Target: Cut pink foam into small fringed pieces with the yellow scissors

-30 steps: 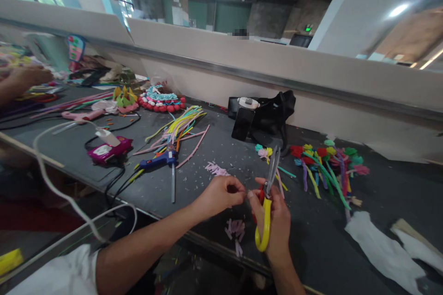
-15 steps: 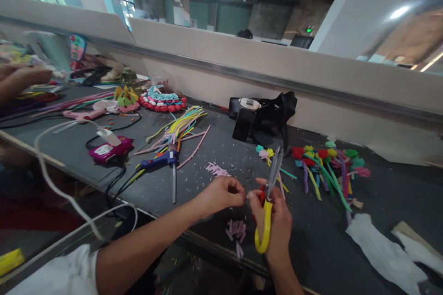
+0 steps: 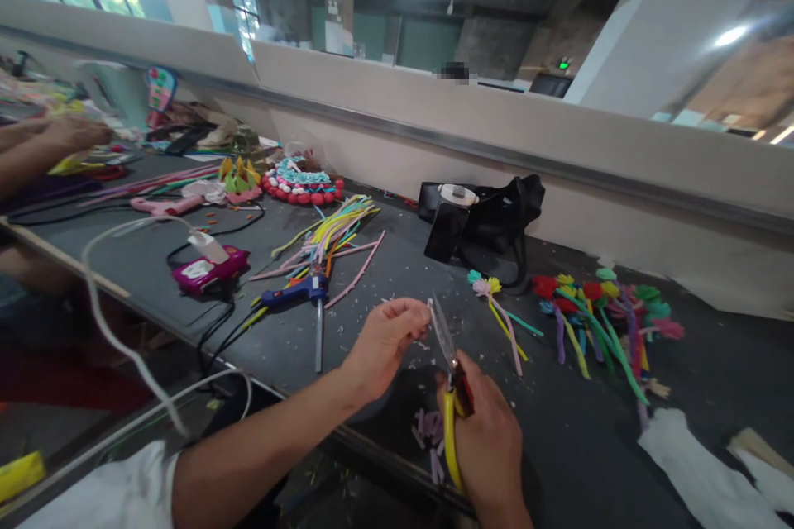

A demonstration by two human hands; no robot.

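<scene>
My right hand (image 3: 487,442) grips yellow-handled scissors (image 3: 447,384), blades pointing up and left toward my left hand. My left hand (image 3: 385,339) is pinched at the fingertips beside the blade tips; what it pinches is too small to make out. Small pink cut pieces (image 3: 429,438) lie on the dark table (image 3: 385,264) just below my hands. A bunch of finished colourful pipe-cleaner flowers (image 3: 605,314) lies to the right, and two loose ones (image 3: 496,306) sit nearer the scissors.
A blue glue gun (image 3: 298,293) and loose pipe cleaners (image 3: 328,235) lie left of my hands. A pink device (image 3: 208,269) with cables, a black bag (image 3: 490,219), white cloth (image 3: 700,471) at right. Another person's hands (image 3: 55,140) work at far left.
My left hand rose and shifted left. The scissors swung from pointing up-right to pointing up-left toward the left fingertips, and my right hand dropped lower. The camera view shifted slightly.
</scene>
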